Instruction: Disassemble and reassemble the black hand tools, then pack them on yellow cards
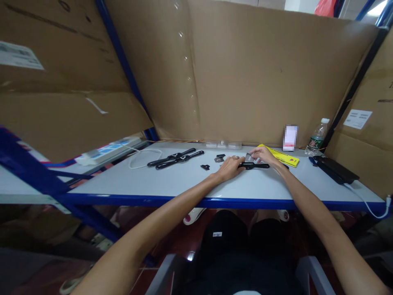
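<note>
My left hand (231, 167) rests on the table with its fingers closed at the left end of a long, slim black piece (258, 166) with a wider middle. Its exact kind I cannot make out. Just above that piece, my right hand (264, 155) pinches a small, thin grey see-through piece (248, 157). Left of my hands lie small dark pieces, among them a black one (205, 167) and a greyish one (219, 159). Farther left, two similar long black pieces (172, 157) lie side by side at a slant.
Behind my right hand lies a yellow strip (285, 158). A phone (290, 138) and a plastic bottle (317, 137) stand at the back right, near a black case (337, 169) with a white cable. Cardboard walls (245, 73) enclose the table (172, 184). A power strip (106, 151) is at left.
</note>
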Motion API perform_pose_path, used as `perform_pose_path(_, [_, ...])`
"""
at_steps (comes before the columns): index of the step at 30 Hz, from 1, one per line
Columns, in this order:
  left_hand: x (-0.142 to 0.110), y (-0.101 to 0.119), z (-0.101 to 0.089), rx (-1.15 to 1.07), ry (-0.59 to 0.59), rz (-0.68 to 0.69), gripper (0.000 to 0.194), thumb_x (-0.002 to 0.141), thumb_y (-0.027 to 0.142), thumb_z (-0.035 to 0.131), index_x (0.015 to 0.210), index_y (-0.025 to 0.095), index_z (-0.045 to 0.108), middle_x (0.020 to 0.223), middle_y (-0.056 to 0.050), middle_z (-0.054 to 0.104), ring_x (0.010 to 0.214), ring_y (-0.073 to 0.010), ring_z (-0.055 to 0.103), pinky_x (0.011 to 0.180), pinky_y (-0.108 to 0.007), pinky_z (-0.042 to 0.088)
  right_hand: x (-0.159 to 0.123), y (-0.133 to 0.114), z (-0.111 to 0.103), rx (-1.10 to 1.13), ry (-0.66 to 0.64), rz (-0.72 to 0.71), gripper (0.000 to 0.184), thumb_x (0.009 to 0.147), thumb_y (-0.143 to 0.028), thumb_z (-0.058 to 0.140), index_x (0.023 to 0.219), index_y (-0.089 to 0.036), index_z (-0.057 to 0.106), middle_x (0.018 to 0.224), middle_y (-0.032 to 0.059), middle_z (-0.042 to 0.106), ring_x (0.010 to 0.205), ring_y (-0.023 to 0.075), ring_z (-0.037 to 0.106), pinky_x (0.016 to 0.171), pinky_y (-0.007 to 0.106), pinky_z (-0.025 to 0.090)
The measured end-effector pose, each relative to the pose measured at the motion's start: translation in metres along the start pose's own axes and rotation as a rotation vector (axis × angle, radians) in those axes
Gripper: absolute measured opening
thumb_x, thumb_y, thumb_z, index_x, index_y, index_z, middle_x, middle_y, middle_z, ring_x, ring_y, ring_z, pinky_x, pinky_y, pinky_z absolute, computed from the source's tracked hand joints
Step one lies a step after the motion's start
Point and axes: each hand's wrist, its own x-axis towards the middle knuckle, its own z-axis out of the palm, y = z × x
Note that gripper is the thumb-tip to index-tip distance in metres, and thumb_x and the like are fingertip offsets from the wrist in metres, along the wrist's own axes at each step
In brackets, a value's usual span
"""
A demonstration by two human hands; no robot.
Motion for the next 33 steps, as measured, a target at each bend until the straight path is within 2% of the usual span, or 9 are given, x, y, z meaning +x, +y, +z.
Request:
perform_pose_path(8, [-0.001, 0.001, 0.000, -0.067, -0.039, -0.106, 0.027, 0.097, 0.040, 0.058, 0.116, 0.022, 0.059, 0.109, -0.010, 0.069, 0.097, -0.0273, 0.065, 0.077, -0.034, 0.046, -0.002, 0.003, 0.009, -0.097, -0.051, 0.029, 0.023, 0.078, -0.011, 0.066, 0.097, -0.012, 0.078, 0.059, -0.0006, 0.064, 0.056, 0.0117, 0.057, 0.053, 0.020, 0.046])
perform_pose_path(15, [0.000, 0.000, 0.001, -0.051, -0.066, -0.107, 0.028, 0.098, 0.043, 0.057, 0.114, 0.020, 0.062, 0.115, -0.012, 0.068, 0.104, -0.0283, 0.065, 0.080, -0.035, 0.047, -0.002, 0.005, 0.011, -0.224, -0.104, -0.011, 0.017, 0.078, -0.016, 0.064, 0.086, -0.013, 0.079, 0.052, -0.0034, 0.058, 0.053, 0.0107, 0.051, 0.051, 0.020, 0.039])
perform_pose_path(21, [-0.001, 0.003, -0.001, -0.040, -0.058, -0.116, 0.029, 0.097, 0.043, 0.058, 0.113, 0.020, 0.061, 0.115, -0.012, 0.070, 0.104, -0.0283, 0.066, 0.080, -0.035, 0.047, -0.001, 0.005, 0.009, -0.128, -0.103, 0.026, 0.014, 0.077, -0.016, 0.066, 0.083, -0.014, 0.078, 0.056, -0.0025, 0.060, 0.054, 0.0110, 0.053, 0.052, 0.021, 0.042])
perform_pose_path(27, [-0.002, 0.006, -0.005, 0.005, -0.063, -0.132, 0.026, 0.098, 0.042, 0.057, 0.114, 0.021, 0.061, 0.110, -0.012, 0.072, 0.101, -0.0290, 0.068, 0.078, -0.034, 0.046, -0.004, 0.002, 0.008, -0.190, -0.121, -0.075, 0.010, 0.074, -0.018, 0.069, 0.078, -0.014, 0.077, 0.058, -0.0026, 0.061, 0.057, 0.0108, 0.054, 0.055, 0.020, 0.041])
perform_pose_path(33, [-0.003, 0.008, -0.008, 0.048, -0.077, -0.136, 0.028, 0.099, 0.044, 0.054, 0.116, 0.022, 0.058, 0.109, -0.012, 0.074, 0.100, -0.0300, 0.070, 0.077, -0.034, 0.045, -0.003, 0.002, 0.008, -0.192, -0.128, -0.079, 0.012, 0.073, -0.019, 0.068, 0.080, -0.014, 0.077, 0.062, -0.0025, 0.064, 0.059, 0.0107, 0.054, 0.056, 0.020, 0.041])
